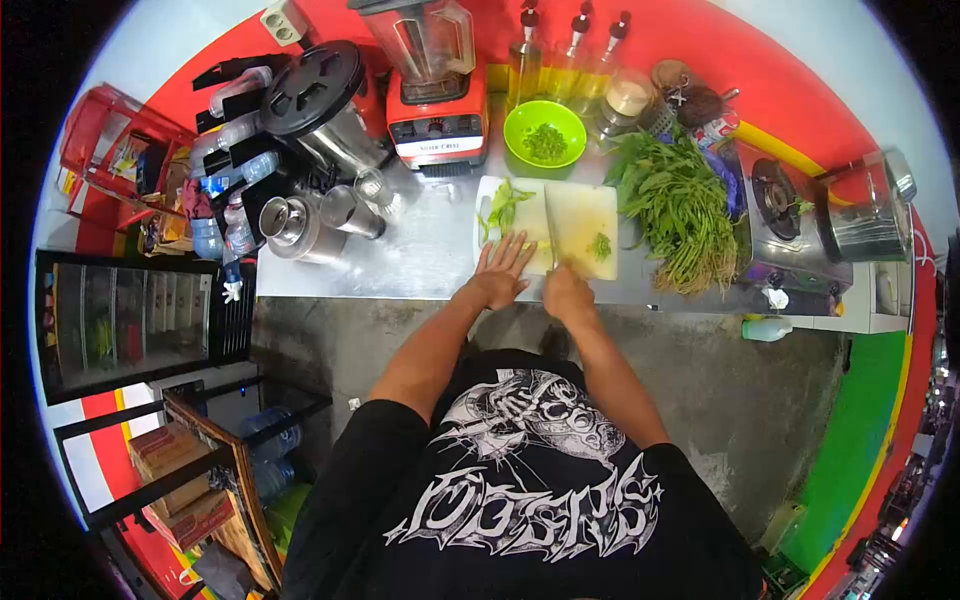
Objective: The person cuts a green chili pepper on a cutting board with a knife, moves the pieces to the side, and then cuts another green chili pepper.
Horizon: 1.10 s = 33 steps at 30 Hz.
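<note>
A white cutting board (586,203) lies near the front edge of the metal counter. My right hand (568,290) is closed around the handle of a knife (550,226), whose blade points away from me across the board. To its left, my left hand (505,268) rests on the board with its fingers spread; whether anything lies under them is hidden. Long green pieces of vegetable (506,205) lie beyond its fingertips. Right of the blade sits a small heap of chopped greens (600,246). A lime-green bowl (570,150) behind the board holds more chopped greens.
A large bunch of leafy greens (675,205) lies right of the board, beside a gas stove (785,200) with a metal pot (868,220). A red blender (437,130) and several oil bottles (570,65) stand at the back. Metal cups (352,213) stand on the left.
</note>
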Available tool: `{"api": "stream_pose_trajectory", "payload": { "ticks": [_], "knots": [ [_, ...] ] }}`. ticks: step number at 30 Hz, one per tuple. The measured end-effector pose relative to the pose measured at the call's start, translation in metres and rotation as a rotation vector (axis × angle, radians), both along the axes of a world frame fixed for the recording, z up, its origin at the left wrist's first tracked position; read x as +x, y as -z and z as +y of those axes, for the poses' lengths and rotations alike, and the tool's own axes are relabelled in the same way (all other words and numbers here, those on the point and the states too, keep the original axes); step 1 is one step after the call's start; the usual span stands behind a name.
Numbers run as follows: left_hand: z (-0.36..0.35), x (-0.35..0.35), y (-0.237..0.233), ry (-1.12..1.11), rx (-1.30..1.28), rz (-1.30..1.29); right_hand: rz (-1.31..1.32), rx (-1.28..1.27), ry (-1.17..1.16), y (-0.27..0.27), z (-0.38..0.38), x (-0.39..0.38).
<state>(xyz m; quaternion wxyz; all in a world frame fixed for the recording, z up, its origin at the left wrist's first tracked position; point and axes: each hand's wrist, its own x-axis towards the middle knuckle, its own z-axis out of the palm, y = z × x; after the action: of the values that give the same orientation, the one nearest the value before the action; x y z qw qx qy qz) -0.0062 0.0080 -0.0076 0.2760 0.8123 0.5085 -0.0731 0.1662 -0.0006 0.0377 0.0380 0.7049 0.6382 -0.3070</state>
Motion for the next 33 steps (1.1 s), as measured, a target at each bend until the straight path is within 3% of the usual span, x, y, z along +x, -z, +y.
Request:
{"api": "stream_pose_trajectory", "payload": {
  "ticks": [5,10,15,21,25,29,31,32,33],
  "knots": [
    [0.002,-0.002,-0.002,-0.009,-0.011,-0.027,0.092,0.111,0.073,0.011,0.003,-0.003],
    [0.001,-0.002,0.008,-0.012,0.021,-0.036,0.064,-0.022,0.065,0.004,0.0,-0.003],
    [0.001,-0.003,0.01,-0.005,0.017,-0.032,0.039,0.012,0.094,0.013,0.003,-0.009],
    [0.002,-0.003,0.004,-0.017,0.009,-0.049,0.055,0.024,-0.018,0.003,-0.005,-0.007],
    [-0.001,-0.002,0.018,-0.009,0.069,-0.042,0.07,0.022,0.157,0.013,0.004,-0.011],
    [-0.001,-0.003,0.016,-0.003,0.09,-0.058,0.077,0.043,0.071,0.011,0.01,-0.005],
    [-0.002,-0.002,0.016,-0.025,0.076,-0.055,0.004,0.021,-0.101,0.008,-0.003,-0.005],
    [-0.002,-0.003,0.02,-0.022,0.087,-0.097,0.078,0.092,0.084,0.024,-0.011,-0.01],
    [-0.001,-0.003,0.018,-0.026,0.09,-0.1,0.076,0.094,0.079,0.019,-0.009,-0.012]
  ]
}}
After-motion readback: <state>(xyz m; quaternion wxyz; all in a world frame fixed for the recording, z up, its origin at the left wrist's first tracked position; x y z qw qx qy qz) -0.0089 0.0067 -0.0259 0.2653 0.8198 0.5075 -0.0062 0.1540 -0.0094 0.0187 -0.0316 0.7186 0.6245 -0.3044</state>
